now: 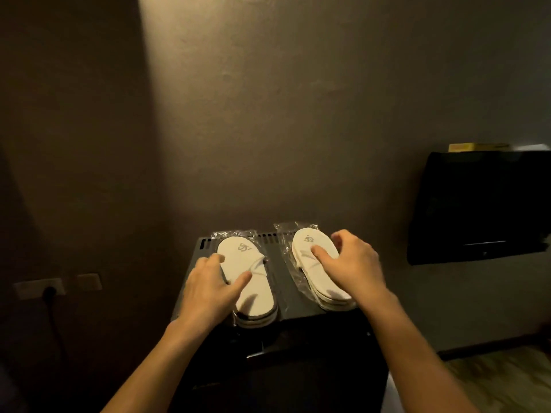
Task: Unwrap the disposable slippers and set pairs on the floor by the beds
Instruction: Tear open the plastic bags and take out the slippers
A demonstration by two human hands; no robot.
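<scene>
Now both hands lie spread on wrapped slippers atop a dark cabinet (pixel 275 260) at lower centre: left hand (pixel 208 289) on the left pack (pixel 247 278), right hand (pixel 350 263) on the right pack (pixel 310 263), neither gripping. A black screen (pixel 477 207) hangs at right; a wall socket (pixel 40 287) sits lower left.

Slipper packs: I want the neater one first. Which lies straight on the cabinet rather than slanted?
The left slipper pack, under the left hand. The right slipper pack, under the right hand, slants, its heel overhanging the cabinet edge.
</scene>
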